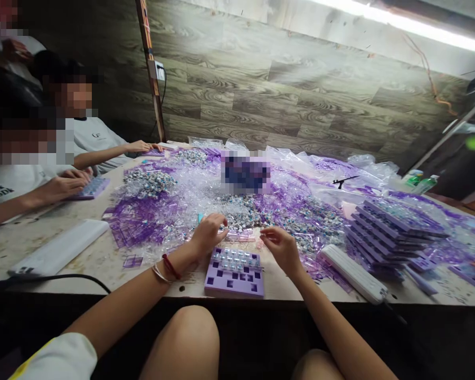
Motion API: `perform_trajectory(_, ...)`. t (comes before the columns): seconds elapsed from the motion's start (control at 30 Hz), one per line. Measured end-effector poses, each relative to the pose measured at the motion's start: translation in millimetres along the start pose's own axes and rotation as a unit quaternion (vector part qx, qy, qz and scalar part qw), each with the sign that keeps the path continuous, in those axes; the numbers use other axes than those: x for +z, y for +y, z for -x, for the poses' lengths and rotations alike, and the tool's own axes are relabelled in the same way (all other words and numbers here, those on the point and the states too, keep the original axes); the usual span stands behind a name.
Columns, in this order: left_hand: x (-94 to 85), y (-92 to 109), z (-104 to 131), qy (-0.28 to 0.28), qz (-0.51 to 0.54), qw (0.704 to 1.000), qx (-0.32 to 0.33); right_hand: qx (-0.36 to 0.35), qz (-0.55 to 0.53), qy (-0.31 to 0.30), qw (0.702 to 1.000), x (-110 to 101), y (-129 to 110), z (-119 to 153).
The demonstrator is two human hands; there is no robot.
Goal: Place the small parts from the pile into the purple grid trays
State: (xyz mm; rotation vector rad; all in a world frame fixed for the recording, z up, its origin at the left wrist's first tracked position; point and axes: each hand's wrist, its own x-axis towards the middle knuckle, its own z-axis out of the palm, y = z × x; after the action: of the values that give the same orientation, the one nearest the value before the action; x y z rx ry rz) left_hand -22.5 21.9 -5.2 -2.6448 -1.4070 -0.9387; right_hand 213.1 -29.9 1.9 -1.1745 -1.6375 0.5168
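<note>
In front of me on the table lies a purple tray (232,284) with square pockets. Its far rows are filled with clear plastic pieces (237,258), while several dark pockets show nearer me. My left hand (206,235), with a red band at the wrist, is over the tray's far left corner, fingers curled towards the thumb. Just beyond the tray's right side, my right hand (280,248) has its fingertips pinched together at the edge of a heap of small white and blue parts (237,208). Whatever either hand holds is too small to make out.
Purple and clear plastic pieces (142,219) spread across the table's middle. To the right stand stacked purple trays (383,232) beside a white power strip (354,272); another white strip (63,248) lies left. Co-workers' hands (65,184) work at the left, another hand at the right edge.
</note>
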Motion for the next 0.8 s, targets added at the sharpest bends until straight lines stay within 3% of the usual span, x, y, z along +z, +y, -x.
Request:
perform_trajectory(0.17, 0.9, 8, 2, 0.005, 0.049, 0.998, 0.049, -0.009, -0.034, -0.141, 0.989, 0, -36, 25)
perform_trajectory(0.3, 0.5, 8, 3, 0.002, 0.072, 0.996, 0.045, -0.040, 0.046, -0.192, 0.979, 7, -43, 39)
perform_trajectory(0.5, -2.5, 12, 6, -0.006, 0.080, 0.996, 0.035, -0.068, 0.153, -0.204, 0.964, 11, -42, 44)
perform_trajectory(0.8, -4.9, 21, 8, -0.007, 0.080, 0.996, 0.043, -0.082, 0.115, -0.202, 0.969, 9, -40, 50)
